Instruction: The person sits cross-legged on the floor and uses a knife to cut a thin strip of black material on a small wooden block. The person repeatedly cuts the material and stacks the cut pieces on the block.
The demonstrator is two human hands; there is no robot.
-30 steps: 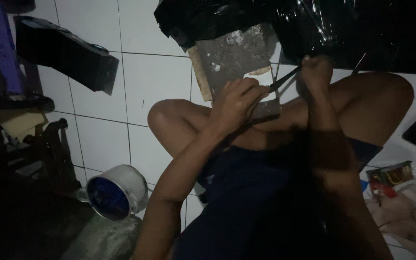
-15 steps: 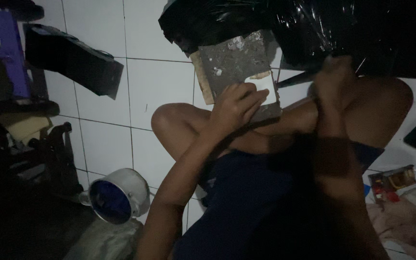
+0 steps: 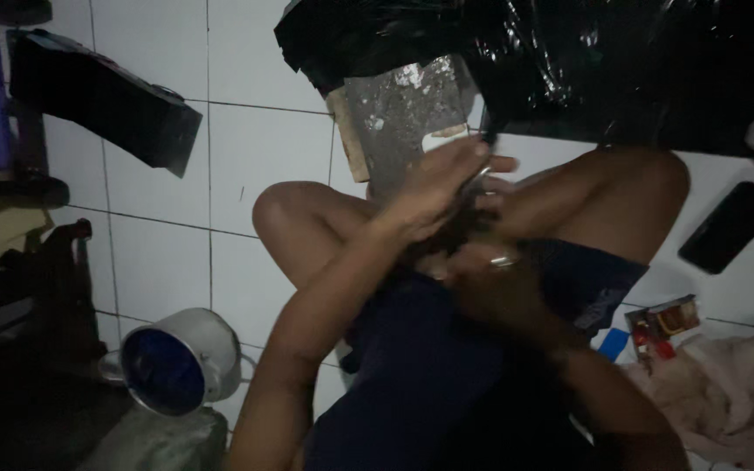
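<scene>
Left hand (image 3: 438, 187) curled round thin metal tool (image 3: 473, 179) above lap, before grey slab (image 3: 407, 113); right hand (image 3: 490, 279) closed beneath, contents unclear; best kept steady, close to body; mug (image 3: 176, 358) on tiles.

The left hand (image 3: 438, 187) is raised in front of the knees, palm turned away, fingers spread loosely and partly curled, its forearm running up from the lower left. The right hand (image 3: 482, 275) sits lower, just beneath it, in shadow; whether it grips anything is unclear.
</scene>
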